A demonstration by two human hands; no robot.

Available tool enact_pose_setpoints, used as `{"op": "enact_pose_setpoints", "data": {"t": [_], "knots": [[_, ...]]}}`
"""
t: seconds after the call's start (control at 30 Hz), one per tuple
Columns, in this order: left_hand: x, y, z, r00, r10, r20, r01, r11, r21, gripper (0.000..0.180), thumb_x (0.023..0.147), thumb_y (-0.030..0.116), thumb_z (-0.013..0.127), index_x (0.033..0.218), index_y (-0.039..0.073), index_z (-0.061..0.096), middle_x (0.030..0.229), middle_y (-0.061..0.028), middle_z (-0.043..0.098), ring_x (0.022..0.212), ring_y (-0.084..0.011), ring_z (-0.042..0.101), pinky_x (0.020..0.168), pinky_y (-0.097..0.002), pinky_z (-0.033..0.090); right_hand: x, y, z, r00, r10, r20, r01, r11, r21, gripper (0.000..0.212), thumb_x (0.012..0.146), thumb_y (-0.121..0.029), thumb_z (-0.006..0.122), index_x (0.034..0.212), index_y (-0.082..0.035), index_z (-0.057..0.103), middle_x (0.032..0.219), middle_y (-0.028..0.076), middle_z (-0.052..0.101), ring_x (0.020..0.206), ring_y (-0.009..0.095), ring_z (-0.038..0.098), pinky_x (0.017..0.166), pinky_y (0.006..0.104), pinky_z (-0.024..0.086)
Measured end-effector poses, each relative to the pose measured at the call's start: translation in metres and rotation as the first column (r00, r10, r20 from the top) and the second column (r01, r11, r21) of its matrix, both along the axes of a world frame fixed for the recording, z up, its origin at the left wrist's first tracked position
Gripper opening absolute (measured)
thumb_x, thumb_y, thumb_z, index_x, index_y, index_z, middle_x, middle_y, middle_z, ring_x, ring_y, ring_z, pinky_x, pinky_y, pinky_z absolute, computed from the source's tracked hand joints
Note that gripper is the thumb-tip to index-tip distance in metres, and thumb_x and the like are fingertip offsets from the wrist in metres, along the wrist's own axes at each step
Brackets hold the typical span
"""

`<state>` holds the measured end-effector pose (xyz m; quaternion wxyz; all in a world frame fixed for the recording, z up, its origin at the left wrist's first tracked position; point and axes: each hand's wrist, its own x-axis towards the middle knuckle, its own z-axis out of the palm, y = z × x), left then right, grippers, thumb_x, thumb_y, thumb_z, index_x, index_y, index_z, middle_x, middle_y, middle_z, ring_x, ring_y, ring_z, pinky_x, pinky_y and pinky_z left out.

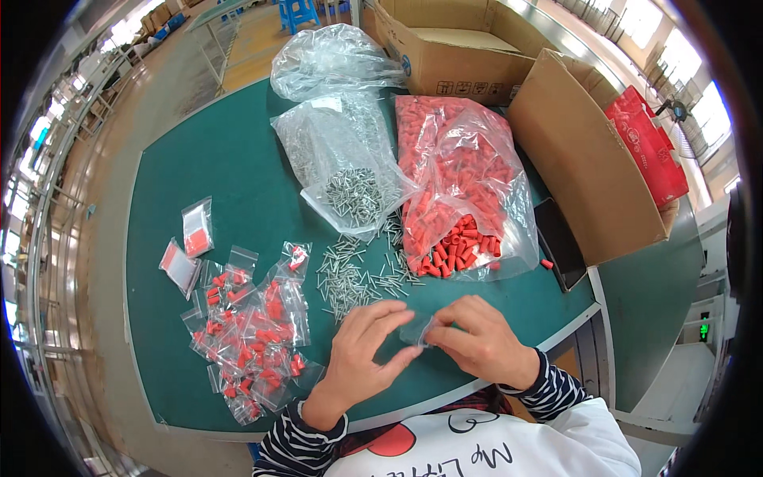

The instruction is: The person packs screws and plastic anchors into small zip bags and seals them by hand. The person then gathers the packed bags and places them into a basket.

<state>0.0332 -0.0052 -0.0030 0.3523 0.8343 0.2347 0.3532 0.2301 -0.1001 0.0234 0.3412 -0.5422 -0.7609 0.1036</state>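
Note:
Both hands meet near the table's front edge over the green table [230,167]. My left hand [362,350] and my right hand [477,338] pinch a small clear plastic bag [416,331] between their fingertips. Just beyond them lies a loose scatter of small metal screws [354,270]. A large clear bag of red plastic caps [457,187] lies open toward me, with caps spilling at its mouth. Beside it a clear bag of metal screws [350,171] also lies open.
A heap of small filled bags with red caps [246,334] lies at my left, with two more small bags [191,242] farther left. An open cardboard box [588,159] stands at right, another box [453,48] behind. A dark phone [560,242] lies by the box.

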Motion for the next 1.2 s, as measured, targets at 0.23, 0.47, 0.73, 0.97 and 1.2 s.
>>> {"op": "enact_pose_setpoints", "data": {"t": [0.23,0.47,0.73,0.97,1.2], "knots": [[-0.001,0.003,0.004,0.976,-0.214,-0.028,0.213,0.976,-0.033,0.056,0.066,0.02,0.087,0.115,0.006,0.066,0.114,-0.0083,0.067,0.106,-0.0292,0.061,0.092,-0.0403,0.047,-0.001,-0.008,0.008,0.989,0.137,0.051,-0.132,0.987,-0.09,0.025,0.073,-0.007,0.068,0.098,-0.007,0.067,0.096,0.005,0.057,0.089,0.023,0.057,0.075,0.0347,0.045],[-0.004,0.003,-0.006,0.995,-0.095,0.024,0.096,0.993,-0.066,0.048,0.065,0.014,0.088,0.108,0.006,0.067,0.11,-0.0086,0.067,0.103,-0.026,0.061,0.089,-0.0375,0.048,-0.005,0.002,0.009,0.993,0.084,-0.087,-0.086,0.996,-0.025,0.024,0.076,-0.004,0.069,0.099,-0.006,0.067,0.091,0.007,0.058,0.081,0.025,0.06,0.07,0.0379,0.048],[-0.007,0.003,-0.012,0.994,0.054,0.1,-0.043,0.993,-0.109,0.041,0.067,0.015,0.089,0.097,0.006,0.063,0.096,-0.0079,0.066,0.089,-0.0238,0.06,0.081,-0.0339,0.048,0.001,0.038,-0.033,0.966,-0.185,0.179,0.204,0.975,-0.092,0.021,0.081,-0.011,0.071,0.099,-0.003,0.066,0.085,0.01,0.06,0.077,0.029,0.063,0.065,0.0387,0.05],[-0.012,0.013,-0.001,0.983,0.158,0.095,-0.148,0.983,-0.106,0.037,0.072,0.013,0.086,0.099,0.004,0.062,0.093,-0.0068,0.063,0.085,-0.0188,0.058,0.076,-0.0302,0.047,-0.001,0.051,-0.034,0.935,-0.179,0.306,0.213,0.974,-0.083,0.02,0.079,-0.011,0.072,0.097,-0.004,0.066,0.083,0.009,0.059,0.075,0.028,0.063,0.063,0.0387,0.05],[-0.025,0.023,-0.003,0.869,0.458,0.189,-0.355,0.841,-0.408,0.016,0.088,0.007,0.071,0.101,0.001,0.064,0.091,-0.0061,0.063,0.081,-0.0121,0.059,0.072,-0.0249,0.047,-0.029,0.037,-0.007,0.999,-0.012,-0.039,0.004,0.982,-0.189,0.029,0.082,-0.02,0.073,0.103,-0.002,0.065,0.096,0.011,0.059,0.087,0.03,0.062,0.071,0.0407,0.05]]}}
